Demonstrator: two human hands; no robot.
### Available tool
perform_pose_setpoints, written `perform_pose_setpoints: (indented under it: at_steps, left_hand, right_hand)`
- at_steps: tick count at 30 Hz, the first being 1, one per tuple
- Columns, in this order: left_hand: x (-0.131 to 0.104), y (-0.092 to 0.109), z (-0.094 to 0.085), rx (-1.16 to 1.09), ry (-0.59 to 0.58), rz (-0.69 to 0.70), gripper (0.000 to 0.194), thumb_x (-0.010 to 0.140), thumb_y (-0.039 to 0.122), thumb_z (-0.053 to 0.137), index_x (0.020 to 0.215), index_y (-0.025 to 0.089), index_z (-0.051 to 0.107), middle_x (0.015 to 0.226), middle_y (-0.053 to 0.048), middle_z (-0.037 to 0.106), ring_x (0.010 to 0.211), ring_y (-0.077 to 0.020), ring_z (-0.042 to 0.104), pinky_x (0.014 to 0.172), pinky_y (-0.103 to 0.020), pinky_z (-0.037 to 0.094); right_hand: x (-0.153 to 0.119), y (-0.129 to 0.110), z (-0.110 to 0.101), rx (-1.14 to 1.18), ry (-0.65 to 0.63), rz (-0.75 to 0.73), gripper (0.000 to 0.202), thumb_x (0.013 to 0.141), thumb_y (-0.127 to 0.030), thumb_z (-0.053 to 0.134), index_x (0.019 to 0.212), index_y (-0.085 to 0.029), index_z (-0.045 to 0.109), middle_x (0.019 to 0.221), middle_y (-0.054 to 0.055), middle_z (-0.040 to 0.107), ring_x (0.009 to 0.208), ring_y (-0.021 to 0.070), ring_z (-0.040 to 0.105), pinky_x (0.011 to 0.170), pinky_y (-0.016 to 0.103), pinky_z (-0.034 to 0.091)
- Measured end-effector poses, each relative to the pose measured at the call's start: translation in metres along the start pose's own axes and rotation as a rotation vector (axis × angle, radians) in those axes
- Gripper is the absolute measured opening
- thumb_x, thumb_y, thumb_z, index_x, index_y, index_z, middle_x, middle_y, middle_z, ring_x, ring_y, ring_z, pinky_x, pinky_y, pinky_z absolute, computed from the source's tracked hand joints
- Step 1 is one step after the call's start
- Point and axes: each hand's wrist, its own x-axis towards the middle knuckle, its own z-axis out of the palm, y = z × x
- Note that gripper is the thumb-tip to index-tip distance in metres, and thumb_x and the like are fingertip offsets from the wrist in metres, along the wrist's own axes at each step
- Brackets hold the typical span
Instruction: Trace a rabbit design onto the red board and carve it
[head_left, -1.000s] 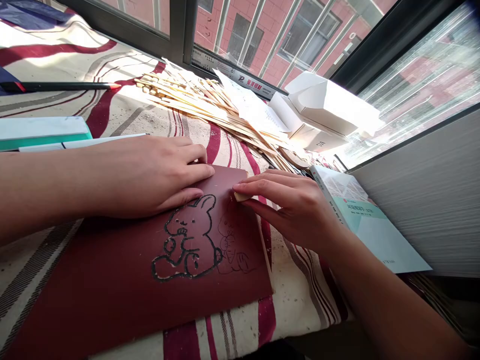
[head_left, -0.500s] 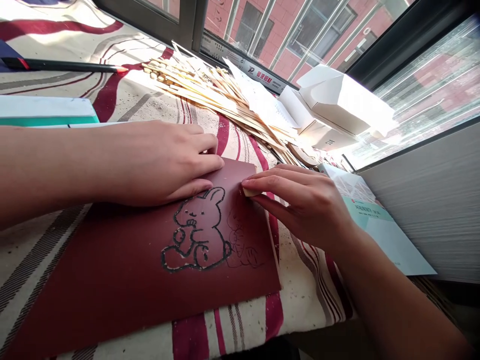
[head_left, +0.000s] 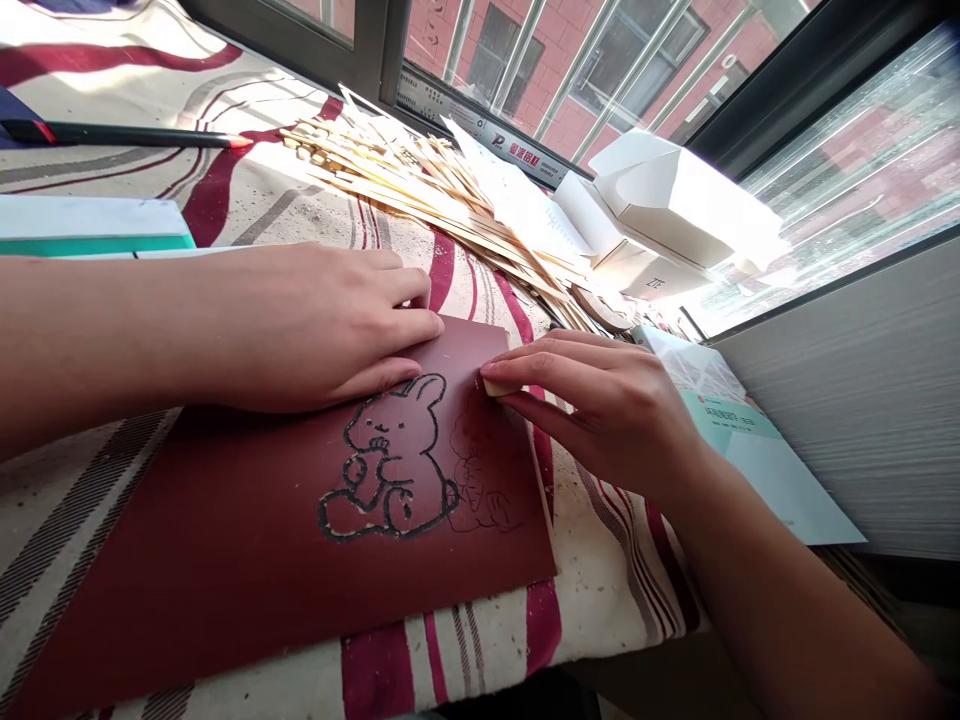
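A dark red board (head_left: 247, 560) lies at a slant on the striped cloth. It bears a rabbit drawing (head_left: 397, 460) in thick black outline. Right of it is a fainter thin-line sketch (head_left: 487, 490). My left hand (head_left: 367, 325) rests flat across the board's far edge, fingers stretched toward the right, holding nothing. Between the thumb and fingers of my right hand (head_left: 600, 400) is a small cream-coloured eraser (head_left: 498, 388), touching the board near its far right corner, just above the faint sketch. The fingers partly cover the eraser.
Behind the hands lies a pile of thin wooden sticks (head_left: 420, 180), with a white box (head_left: 660, 220) by the window. A pale green book (head_left: 757, 450) is at the right. At the left are a black pencil (head_left: 135, 134) and a white-and-teal book (head_left: 97, 225).
The whole view has shifted very slightly to the left. Both hands keep nearly the same place on the board, and the eraser remains in my right hand.
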Motion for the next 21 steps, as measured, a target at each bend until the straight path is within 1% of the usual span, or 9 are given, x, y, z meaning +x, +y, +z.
perform_pose_setpoints:
  at_steps: [2,4,7,9,13,16,19,21]
  left_hand:
    - [-0.0003,0.0007,-0.0004,-0.003,0.008,0.012,0.056,0.101,0.057,0.038,0.122,0.025,0.078,0.116,-0.013,0.072,0.101,-0.0323,0.066,0.096,-0.049,0.055]
    - [-0.0007,0.0019,-0.0012,0.000,0.020,0.020,0.057,0.101,0.058,0.037,0.122,0.024,0.078,0.114,-0.013,0.071,0.099,-0.0326,0.067,0.095,-0.050,0.055]
    - [-0.0010,0.0032,-0.0023,0.051,-0.001,0.023,0.060,0.104,0.055,0.031,0.127,0.024,0.077,0.117,-0.014,0.071,0.100,-0.0327,0.067,0.093,-0.050,0.055]
    - [-0.0007,0.0033,-0.0021,0.078,-0.016,0.022,0.062,0.103,0.056,0.029,0.128,0.025,0.076,0.120,-0.014,0.071,0.101,-0.0330,0.067,0.091,-0.049,0.054]
    - [0.0008,0.0017,-0.0002,0.035,-0.014,0.006,0.059,0.101,0.058,0.034,0.126,0.025,0.077,0.115,-0.014,0.071,0.100,-0.0327,0.067,0.096,-0.048,0.054]
    - [0.0007,0.0006,0.0010,-0.028,0.022,0.005,0.058,0.101,0.058,0.037,0.124,0.025,0.078,0.109,-0.012,0.070,0.098,-0.0304,0.067,0.100,-0.045,0.052]
    - [-0.0010,0.0007,0.0006,-0.012,0.035,0.022,0.061,0.104,0.058,0.032,0.125,0.024,0.078,0.109,-0.011,0.070,0.096,-0.0283,0.067,0.101,-0.043,0.052]
    - [-0.0021,0.0023,-0.0009,0.033,0.029,0.038,0.065,0.105,0.057,0.027,0.125,0.022,0.078,0.110,-0.011,0.071,0.096,-0.0268,0.067,0.099,-0.042,0.053]
  right_hand:
    - [0.0002,-0.0002,0.0002,-0.013,0.001,0.005,0.013,0.106,-0.014,0.065,0.109,-0.019,0.077,0.104,0.008,0.086,0.094,0.0234,0.081,0.084,0.038,0.066]
    - [-0.0001,-0.0004,-0.0013,-0.014,0.014,0.022,0.013,0.106,-0.014,0.066,0.109,-0.020,0.077,0.104,0.007,0.086,0.094,0.0235,0.081,0.084,0.039,0.066]
    - [-0.0012,-0.0008,-0.0054,0.010,0.115,0.111,0.014,0.105,-0.016,0.069,0.108,-0.026,0.078,0.106,0.005,0.086,0.095,0.0222,0.081,0.086,0.039,0.066]
    - [-0.0019,-0.0009,-0.0071,0.022,0.150,0.132,0.015,0.105,-0.016,0.070,0.109,-0.027,0.078,0.107,0.003,0.086,0.096,0.0214,0.081,0.087,0.038,0.066]
    - [-0.0017,0.0003,-0.0044,0.009,0.082,0.062,0.013,0.106,-0.014,0.068,0.111,-0.023,0.076,0.105,0.004,0.085,0.096,0.0200,0.080,0.088,0.036,0.064]
    - [-0.0010,0.0034,0.0002,-0.009,0.078,0.051,0.011,0.105,-0.012,0.068,0.110,-0.017,0.076,0.102,0.007,0.084,0.093,0.0202,0.079,0.085,0.034,0.063]
    - [-0.0010,0.0069,0.0026,0.005,0.068,0.038,0.010,0.104,-0.012,0.068,0.109,-0.014,0.076,0.101,0.009,0.084,0.091,0.0205,0.077,0.083,0.034,0.063]
    - [-0.0012,0.0081,0.0026,0.021,0.057,0.031,0.010,0.104,-0.012,0.069,0.109,-0.013,0.077,0.100,0.009,0.084,0.092,0.0206,0.077,0.085,0.034,0.062]
